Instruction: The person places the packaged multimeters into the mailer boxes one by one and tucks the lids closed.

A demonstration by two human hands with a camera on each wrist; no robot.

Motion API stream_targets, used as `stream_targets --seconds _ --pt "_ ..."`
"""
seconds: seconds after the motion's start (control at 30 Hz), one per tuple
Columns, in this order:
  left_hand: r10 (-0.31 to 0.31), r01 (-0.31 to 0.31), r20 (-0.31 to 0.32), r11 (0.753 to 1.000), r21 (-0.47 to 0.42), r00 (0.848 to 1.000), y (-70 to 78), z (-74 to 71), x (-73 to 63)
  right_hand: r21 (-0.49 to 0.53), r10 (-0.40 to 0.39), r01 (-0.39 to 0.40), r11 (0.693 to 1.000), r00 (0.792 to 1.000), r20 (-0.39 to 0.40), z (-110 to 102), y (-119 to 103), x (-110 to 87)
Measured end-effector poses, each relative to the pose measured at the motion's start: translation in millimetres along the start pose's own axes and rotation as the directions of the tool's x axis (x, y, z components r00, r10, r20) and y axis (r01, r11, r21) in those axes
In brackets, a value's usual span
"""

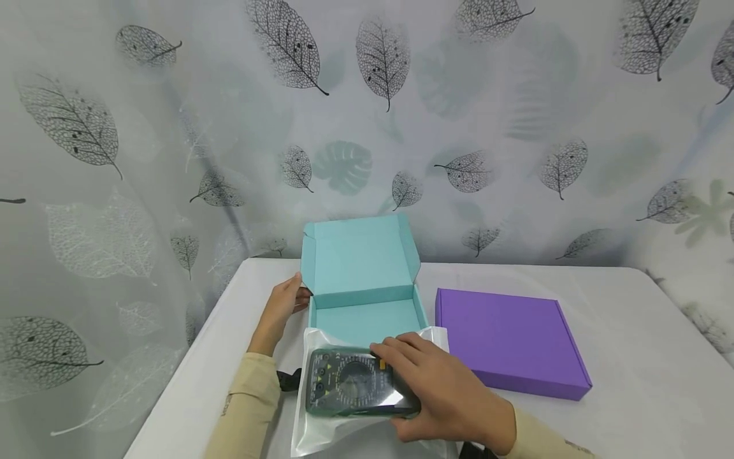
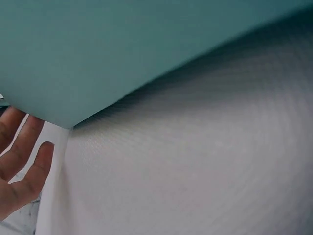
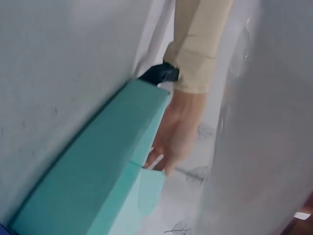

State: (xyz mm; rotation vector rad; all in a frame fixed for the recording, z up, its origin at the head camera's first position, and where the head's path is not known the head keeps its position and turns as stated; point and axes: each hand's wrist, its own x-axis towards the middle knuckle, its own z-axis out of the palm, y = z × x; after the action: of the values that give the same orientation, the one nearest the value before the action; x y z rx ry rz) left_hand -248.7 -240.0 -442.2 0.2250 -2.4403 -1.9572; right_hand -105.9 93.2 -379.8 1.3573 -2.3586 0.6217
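A teal cardboard box lies on the table with its lid raised at the back. My left hand is at the box's left side near the hinge; its loosely extended fingers reach the cardboard edge in the left wrist view. Over the near side of the box, my right hand grips the right end of a digital multimeter with a dark face and a round dial. A glossy white pouch spreads beneath the meter and covers the box's front. The right palm hides the meter's display end.
A closed purple box lies just right of the teal one. White cloth covers the table, and a leaf-printed curtain hangs behind it. Dark straps sit at the wrists.
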Motion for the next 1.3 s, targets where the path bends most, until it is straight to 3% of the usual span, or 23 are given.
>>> stream_targets --seconds 0.43,0.63,1.3 --pt "-0.011 0.014 0.048 0.998 -0.068 0.999 -0.5 -5.5 1.4 0.025 0.073 -0.075 0.997 0.993 0.096 -6 30 32.0" --pt "-0.02 0.025 0.054 0.995 -0.101 0.998 0.6 -7.2 3.7 0.021 0.066 -0.069 0.997 0.989 0.135 -3 41 44.9" --pt "-0.003 0.013 0.068 0.988 -0.153 0.998 0.2 -10.3 2.8 0.121 0.112 -0.143 0.982 0.966 0.232 6 66 63.9"
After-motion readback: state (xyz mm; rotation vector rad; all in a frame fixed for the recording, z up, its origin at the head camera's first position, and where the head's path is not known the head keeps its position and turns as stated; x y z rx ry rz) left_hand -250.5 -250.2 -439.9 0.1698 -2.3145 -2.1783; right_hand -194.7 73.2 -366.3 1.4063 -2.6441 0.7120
